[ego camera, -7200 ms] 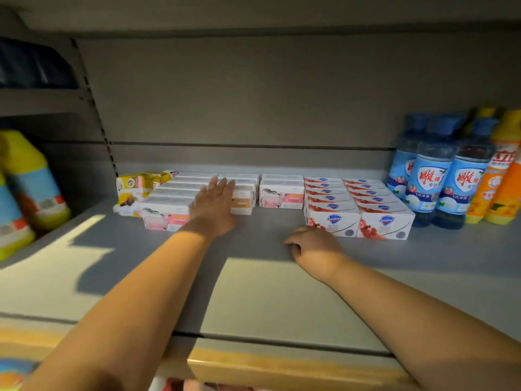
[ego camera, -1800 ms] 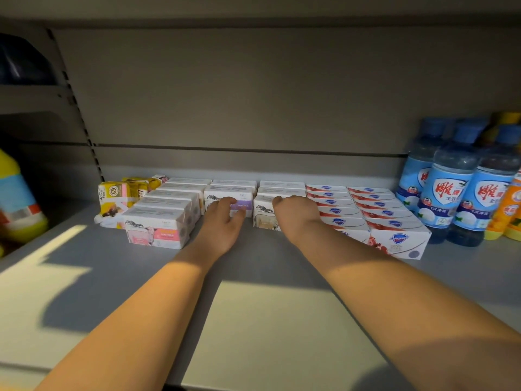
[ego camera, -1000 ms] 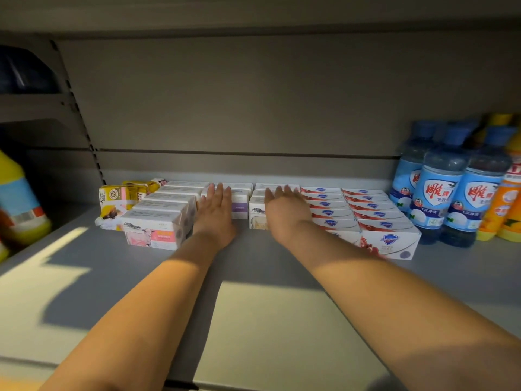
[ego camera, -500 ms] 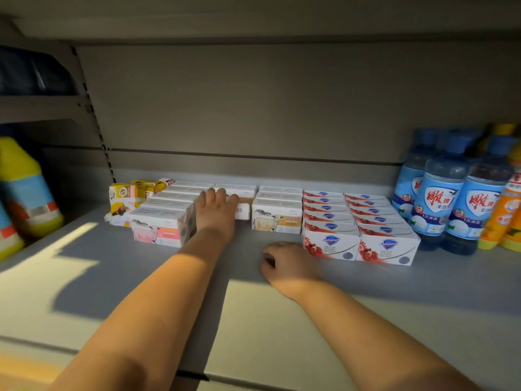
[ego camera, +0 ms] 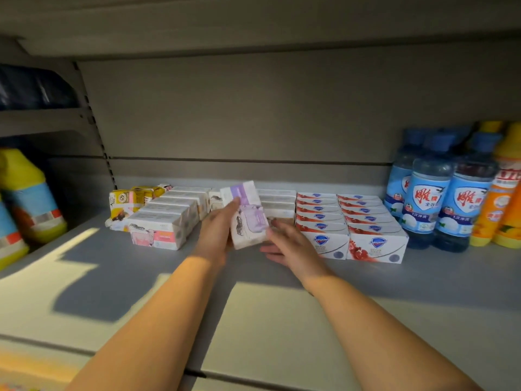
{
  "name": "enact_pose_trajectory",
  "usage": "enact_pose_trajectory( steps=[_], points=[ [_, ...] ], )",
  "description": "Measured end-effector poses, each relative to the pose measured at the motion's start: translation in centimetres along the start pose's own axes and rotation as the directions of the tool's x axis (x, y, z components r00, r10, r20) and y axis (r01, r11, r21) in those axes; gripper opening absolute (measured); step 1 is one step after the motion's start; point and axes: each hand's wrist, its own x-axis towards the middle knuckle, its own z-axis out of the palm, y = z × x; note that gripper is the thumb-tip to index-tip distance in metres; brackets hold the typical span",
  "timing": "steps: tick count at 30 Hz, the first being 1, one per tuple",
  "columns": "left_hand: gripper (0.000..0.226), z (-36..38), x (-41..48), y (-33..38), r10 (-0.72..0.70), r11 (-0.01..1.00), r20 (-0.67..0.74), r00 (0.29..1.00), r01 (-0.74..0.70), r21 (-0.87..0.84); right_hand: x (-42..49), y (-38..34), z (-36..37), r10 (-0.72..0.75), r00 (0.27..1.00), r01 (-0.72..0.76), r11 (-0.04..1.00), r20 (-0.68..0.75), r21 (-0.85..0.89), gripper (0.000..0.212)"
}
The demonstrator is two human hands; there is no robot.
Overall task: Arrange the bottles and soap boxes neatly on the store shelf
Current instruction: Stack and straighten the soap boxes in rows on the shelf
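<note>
Grey metal makes up the shelf (ego camera: 282, 320), the one real container here, and it holds everything the task concerns. At its far right stand the blue bottles (ego camera: 428, 193), capped and upright, packed against the orange bottles (ego camera: 504, 198) at the frame edge. Yellow bottles (ego camera: 25, 193) sit in the neighbouring bay to the left, past the upright.

Next in size are the rows of cartons, all closed. The red-and-white soap boxes (ego camera: 349, 218) run in two tidy files from the back wall forward, just beside the blue bottles. The pink-and-white soap boxes (ego camera: 166, 218) form a slanting file on the left, with loose yellow packets (ego camera: 124, 201) jumbled behind them. Between these two groups lies a short file of pale boxes (ego camera: 275, 203), partly hidden.

Half a second ago the left hand (ego camera: 217, 232) lay on a carton in the middle row and the right hand (ego camera: 290, 244) rested curled on the shelf. Now the left hand has lifted the purple soap box (ego camera: 248, 218) clear of the shelf and holds it tilted in the air, its fingers (ego camera: 234, 203) wrapped round the box's left side; it may be two boxes held together, which I cannot tell. The right hand has come up just beside the box's lower edge, fingers loose and extended, gripping nothing. I judge that the middle row is being redone, with this box about to be turned and set back squarely into the gap.
</note>
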Motion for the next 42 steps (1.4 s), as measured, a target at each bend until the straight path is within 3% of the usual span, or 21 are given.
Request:
enact_pose_trajectory(
  steps=[3,6,8,12,16,18,19,23,25,27,29,31,33,34,36,38,40,42],
  points=[
    [0.045,-0.3,0.2,-1.2,0.131,0.968,0.035,0.991,-0.135,0.213,0.2,0.0,0.1,0.017,0.995,-0.011,0.998,0.099,-0.058,0.017],
    [0.049,-0.5,0.3,-1.4,0.183,0.922,0.138,0.973,-0.219,0.320,0.5,0.5,0.3,-0.032,0.995,0.046,0.989,0.097,-0.139,0.029],
    [0.048,-0.7,0.7,-1.4,0.153,0.922,0.148,0.977,-0.195,0.335,0.6,0.6,0.2,-0.096,0.995,0.101,0.982,0.033,-0.158,0.036],
    [0.060,-0.6,0.9,-1.1,0.020,0.966,0.193,0.981,-0.069,0.248,0.2,-0.2,0.0,-0.358,0.930,0.298,0.868,-0.085,-0.397,0.039],
    [0.079,-0.5,1.1,-0.9,-0.114,0.993,0.288,0.951,0.113,0.023,0.0,-1.2,0.1,-0.643,0.766,0.449,0.557,-0.020,-0.699,0.051],
    [0.078,-0.5,1.2,-0.9,-0.107,0.994,0.326,0.939,0.111,0.007,-0.2,-1.3,0.1,-0.682,0.731,0.478,0.509,0.002,-0.716,0.050],
    [0.076,-0.4,1.2,-0.9,-0.084,0.996,0.326,0.941,0.085,0.011,-0.3,-1.3,0.1,-0.676,0.737,0.487,0.536,-0.005,-0.690,0.048],
    [0.067,-0.5,1.2,-0.9,0.031,0.999,0.321,0.947,-0.036,0.009,-0.5,-1.9,0.3,-0.468,0.869,0.418,0.869,-0.163,-0.266,0.022],
    [0.066,-0.8,1.2,-0.9,0.122,0.989,0.350,0.929,-0.142,0.030,-0.5,-2.3,0.5,-0.295,0.932,0.300,0.954,-0.210,-0.012,0.011],
    [0.065,-1.0,1.2,-1.0,0.237,0.966,0.380,0.894,-0.258,0.005,-0.6,-2.7,0.7,-0.023,0.996,0.050,0.945,-0.087,0.323,0.016],
    [0.062,-1.3,1.1,-0.8,0.320,0.937,0.403,0.857,-0.350,0.000,-1.0,-3.6,0.6,0.287,0.947,-0.318,0.797,0.142,0.513,0.026],
    [0.051,-1.5,0.8,-0.9,0.358,0.909,0.385,0.851,-0.412,0.065,-1.2,-4.2,0.1,0.505,0.793,-0.610,0.657,0.341,0.444,0.042],
    [0.031,-1.3,0.3,-0.9,0.376,0.884,0.287,0.881,-0.433,0.174,-1.3,-4.7,-0.2,0.575,0.684,-0.727,0.591,0.449,0.350,0.052],
    [0.028,-1.1,0.2,-0.8,0.354,0.891,0.225,0.908,-0.401,0.215,-1.5,-4.8,0.0,0.572,0.678,-0.731,0.591,0.462,0.342,0.053],
    [0.036,-1.0,0.2,-0.5,0.252,0.934,0.166,0.953,-0.285,0.217,-1.6,-4.8,0.6,0.522,0.768,-0.639,0.657,0.370,0.400,0.049],
    [0.038,-0.9,0.2,-0.1,0.113,0.970,0.162,0.980,-0.144,0.194,-1.4,-4.4,1.0,0.387,0.912,-0.407,0.812,0.136,0.418,0.048],
    [0.031,-1.0,0.1,0.2,-0.064,0.990,0.155,0.986,0.043,0.136,-1.3,-3.9,1.5,0.195,0.979,-0.181,0.961,-0.052,0.209,0.040],
    [0.025,-1.2,-0.1,0.5,-0.242,0.967,0.203,0.949,0.252,-0.025,-1.3,-3.4,1.4,0.031,0.994,-0.029,0.999,-0.109,0.014,0.023]
  ],
)
